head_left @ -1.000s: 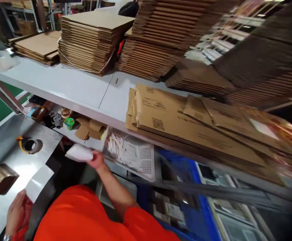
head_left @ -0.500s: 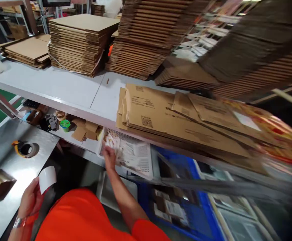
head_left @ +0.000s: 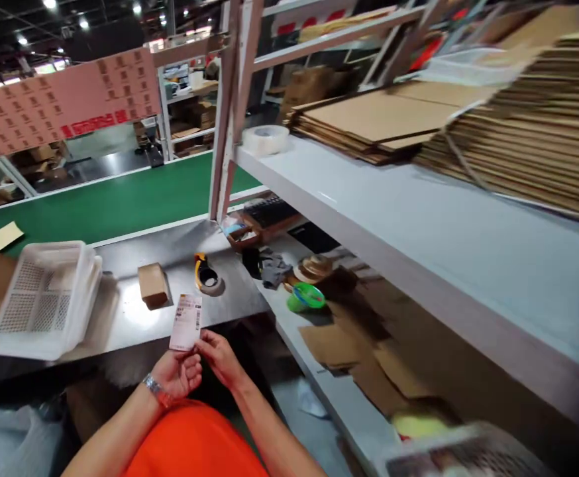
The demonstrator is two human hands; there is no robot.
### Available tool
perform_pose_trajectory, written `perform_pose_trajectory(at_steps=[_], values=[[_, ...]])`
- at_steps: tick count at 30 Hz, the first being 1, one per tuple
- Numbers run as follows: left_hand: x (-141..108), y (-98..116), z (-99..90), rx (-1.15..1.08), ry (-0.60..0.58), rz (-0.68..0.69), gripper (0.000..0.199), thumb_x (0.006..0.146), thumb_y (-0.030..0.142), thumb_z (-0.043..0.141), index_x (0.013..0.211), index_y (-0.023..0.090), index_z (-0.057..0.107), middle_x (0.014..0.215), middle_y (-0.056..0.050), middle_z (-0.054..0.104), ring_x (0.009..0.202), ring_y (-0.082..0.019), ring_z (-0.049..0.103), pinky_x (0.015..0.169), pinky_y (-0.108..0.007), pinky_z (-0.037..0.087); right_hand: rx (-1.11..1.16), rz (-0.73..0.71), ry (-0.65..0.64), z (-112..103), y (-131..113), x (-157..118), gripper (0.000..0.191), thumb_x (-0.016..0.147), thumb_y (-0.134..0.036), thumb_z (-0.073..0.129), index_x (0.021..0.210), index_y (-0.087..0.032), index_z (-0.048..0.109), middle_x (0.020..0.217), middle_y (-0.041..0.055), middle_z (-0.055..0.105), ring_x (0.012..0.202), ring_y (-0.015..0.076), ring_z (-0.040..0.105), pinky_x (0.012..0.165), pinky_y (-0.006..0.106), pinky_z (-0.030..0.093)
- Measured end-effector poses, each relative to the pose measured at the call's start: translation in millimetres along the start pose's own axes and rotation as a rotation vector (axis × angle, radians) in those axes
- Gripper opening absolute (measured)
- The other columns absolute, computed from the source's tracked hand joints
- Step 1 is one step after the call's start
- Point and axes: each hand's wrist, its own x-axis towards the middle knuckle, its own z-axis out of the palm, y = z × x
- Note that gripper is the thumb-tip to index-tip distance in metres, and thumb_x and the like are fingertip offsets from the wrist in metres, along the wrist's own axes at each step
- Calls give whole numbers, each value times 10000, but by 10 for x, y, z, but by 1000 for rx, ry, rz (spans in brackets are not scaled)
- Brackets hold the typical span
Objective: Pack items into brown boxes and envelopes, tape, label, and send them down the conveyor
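Observation:
Both hands meet in front of my chest on a white printed label [head_left: 186, 321]. My left hand [head_left: 175, 373] pinches its lower edge, and my right hand [head_left: 222, 358] touches the same edge from the right. The label stands upright, printed side toward me. Beyond it on the steel worktop [head_left: 170, 248] sit a small brown cardboard box [head_left: 153, 284] and a yellow-handled tape dispenser [head_left: 206, 275]. A metal watch is on my left wrist.
A white perforated plastic basket [head_left: 41, 298] stands at the left of the worktop, beside a green conveyor belt [head_left: 120, 199]. On the right, a white shelf [head_left: 419, 212] carries stacks of flat cardboard [head_left: 518, 132] and a tape roll [head_left: 265, 139]. Below it lie a green cup [head_left: 305, 298] and cardboard scraps.
My view has swung left from the shelf to the worktop. My right hand left the tray of white packets and joined my left hand on the label, now turned printed side up.

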Motion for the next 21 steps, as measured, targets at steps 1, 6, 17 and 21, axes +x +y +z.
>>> perform_pose_trajectory(at_steps=[1,6,17,21], values=[[-20,50,-99,-57,19,0,256,1086,200,603,875,139,736,685,-69,786,575,-196,781,624,-284,606,-9,11,10,68,43,98,568,626,-640,1051,780,-208,717,815,28,744,780,186,676,804,339,574],[-153,342,-504,-195,118,117,294,1118,301,599,946,126,761,731,-90,810,595,-214,788,637,-300,611,-401,13,157,354,135,846,576,651,-729,933,783,-229,679,762,37,741,755,229,735,659,326,568],[-393,1039,-1069,-237,217,211,215,1137,212,542,973,165,671,663,-41,781,538,-193,777,551,-256,601,-792,75,267,832,127,2141,165,841,-335,765,804,-224,648,647,-18,707,593,160,696,572,254,569],[-399,1279,-1338,-215,183,216,165,1130,213,564,1006,167,661,679,-46,792,564,-195,793,565,-250,609,-963,148,379,913,250,2358,140,845,-267,731,742,-220,648,546,-22,654,549,161,658,568,253,547]])
